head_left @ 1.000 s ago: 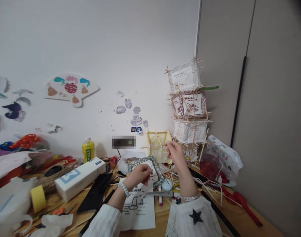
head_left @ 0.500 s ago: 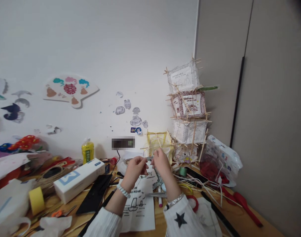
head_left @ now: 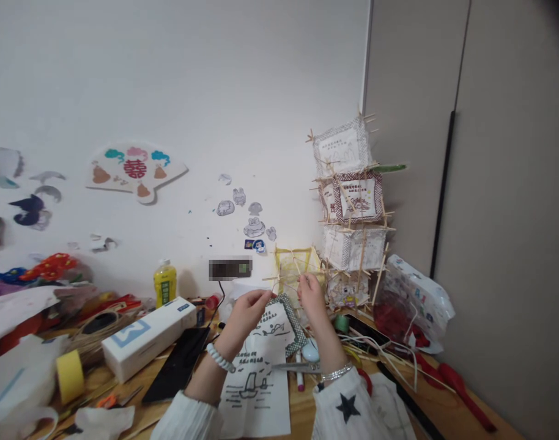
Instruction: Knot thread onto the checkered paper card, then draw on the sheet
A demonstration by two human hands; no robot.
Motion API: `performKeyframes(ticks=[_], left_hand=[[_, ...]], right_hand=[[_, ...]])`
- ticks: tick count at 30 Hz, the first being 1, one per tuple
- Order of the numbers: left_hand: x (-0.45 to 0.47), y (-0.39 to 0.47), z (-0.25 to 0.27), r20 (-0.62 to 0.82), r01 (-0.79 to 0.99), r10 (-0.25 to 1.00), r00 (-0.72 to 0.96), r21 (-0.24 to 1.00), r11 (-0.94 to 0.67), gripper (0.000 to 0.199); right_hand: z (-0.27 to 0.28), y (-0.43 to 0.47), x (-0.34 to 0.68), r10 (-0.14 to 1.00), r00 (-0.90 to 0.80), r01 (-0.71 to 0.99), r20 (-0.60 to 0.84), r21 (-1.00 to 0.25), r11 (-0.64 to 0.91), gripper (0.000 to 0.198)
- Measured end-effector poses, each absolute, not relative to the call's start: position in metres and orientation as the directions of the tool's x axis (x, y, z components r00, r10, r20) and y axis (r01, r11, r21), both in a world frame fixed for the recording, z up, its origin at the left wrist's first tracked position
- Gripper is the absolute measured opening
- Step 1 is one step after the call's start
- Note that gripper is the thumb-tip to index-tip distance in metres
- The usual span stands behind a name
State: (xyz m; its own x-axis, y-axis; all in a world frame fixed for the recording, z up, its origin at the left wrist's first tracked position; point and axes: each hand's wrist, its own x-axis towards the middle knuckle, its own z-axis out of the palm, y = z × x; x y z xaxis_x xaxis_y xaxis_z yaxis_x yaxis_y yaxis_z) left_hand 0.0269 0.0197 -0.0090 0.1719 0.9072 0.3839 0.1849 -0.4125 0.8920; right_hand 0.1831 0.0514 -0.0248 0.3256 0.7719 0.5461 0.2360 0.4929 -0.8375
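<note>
Cluttered wooden tabletop (head_left: 302, 400) against a white wall (head_left: 215, 73). A person's left hand (head_left: 249, 310) and right hand (head_left: 311, 293) hang slightly apart, thumb and fingertips pinched together on each; anything between them is too fine to make out. Just below lies a white paper drawing with a dark-green checked border (head_left: 279, 322), apparently unattached; behind stands a yellow-panelled stick frame (head_left: 287, 284). To the right, a stacked tower of paper-covered stick frames (head_left: 359, 198) looks finished.

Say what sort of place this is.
Probably a craft workspace, perhaps at home: a stack of stick-framed paper boxes, a sheet with a boat drawing, and scissors among the clutter.
</note>
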Motion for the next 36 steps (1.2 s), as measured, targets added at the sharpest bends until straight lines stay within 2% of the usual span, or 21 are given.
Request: performKeyframes(ticks=[6, 10, 15, 17, 19, 20, 22, 24, 26, 28, 31, 36], left_hand=[[0.028, 0.026, -0.015, 0.295, 0.119, 0.92, 0.258, 0.935, -0.333, 0.05], [0.025, 0.025, -0.013, 0.312, 0.142, 0.92, 0.239, 0.926, -0.351, 0.042], [0.016, 0.024, -0.008, 0.399, 0.298, 0.875, 0.274, 0.83, -0.472, 0.035], [0.014, 0.023, -0.008, 0.409, 0.347, 0.846, 0.343, 0.781, -0.519, 0.033], [0.013, 0.022, -0.007, 0.387, 0.395, 0.831, 0.4, 0.746, -0.537, 0.033], [0.012, 0.022, -0.006, 0.38, 0.418, 0.83, 0.408, 0.731, -0.54, 0.034], [0.012, 0.022, -0.005, 0.365, 0.452, 0.835, 0.412, 0.714, -0.535, 0.035], [0.012, 0.023, -0.005, 0.358, 0.461, 0.832, 0.424, 0.705, -0.539, 0.036], [0.012, 0.025, -0.005, 0.364, 0.452, 0.818, 0.446, 0.697, -0.557, 0.036], [0.011, 0.026, -0.006, 0.369, 0.449, 0.807, 0.461, 0.688, -0.571, 0.037], [0.009, 0.027, -0.008, 0.376, 0.446, 0.8, 0.467, 0.682, -0.58, 0.038], [0.006, 0.031, -0.011, 0.39, 0.438, 0.802, 0.453, 0.686, -0.581, 0.037]], right_hand=[[-0.023, 0.05, 0.183, 0.783, 0.211, 0.221, 0.585, -0.809, 0.545, 0.024], [-0.022, 0.047, 0.193, 0.77, 0.183, 0.334, 0.611, -0.775, 0.536, 0.023], [-0.023, 0.042, 0.217, 0.805, 0.227, 0.624, 0.548, -0.717, 0.312, 0.011], [-0.022, 0.037, 0.221, 0.822, 0.243, 0.676, 0.514, -0.698, 0.237, 0.009], [-0.018, 0.029, 0.219, 0.81, 0.235, 0.707, 0.537, -0.667, 0.236, 0.007], [-0.016, 0.025, 0.216, 0.813, 0.199, 0.71, 0.548, -0.652, 0.266, 0.012], [-0.01, 0.018, 0.207, 0.819, -0.009, 0.649, 0.573, -0.62, 0.441, 0.026], [-0.008, 0.016, 0.196, 0.811, -0.253, 0.511, 0.527, -0.639, 0.575, 0.03], [-0.009, 0.017, 0.187, 0.784, -0.397, 0.432, 0.478, -0.657, 0.619, 0.026], [-0.012, 0.021, 0.181, 0.791, -0.44, 0.429, 0.425, -0.675, 0.601, 0.02], [-0.018, 0.025, 0.18, 0.832, -0.414, 0.444, 0.369, -0.716, 0.539, 0.016], [-0.019, 0.026, 0.19, 0.859, -0.359, 0.405, 0.365, -0.768, 0.495, 0.016]])
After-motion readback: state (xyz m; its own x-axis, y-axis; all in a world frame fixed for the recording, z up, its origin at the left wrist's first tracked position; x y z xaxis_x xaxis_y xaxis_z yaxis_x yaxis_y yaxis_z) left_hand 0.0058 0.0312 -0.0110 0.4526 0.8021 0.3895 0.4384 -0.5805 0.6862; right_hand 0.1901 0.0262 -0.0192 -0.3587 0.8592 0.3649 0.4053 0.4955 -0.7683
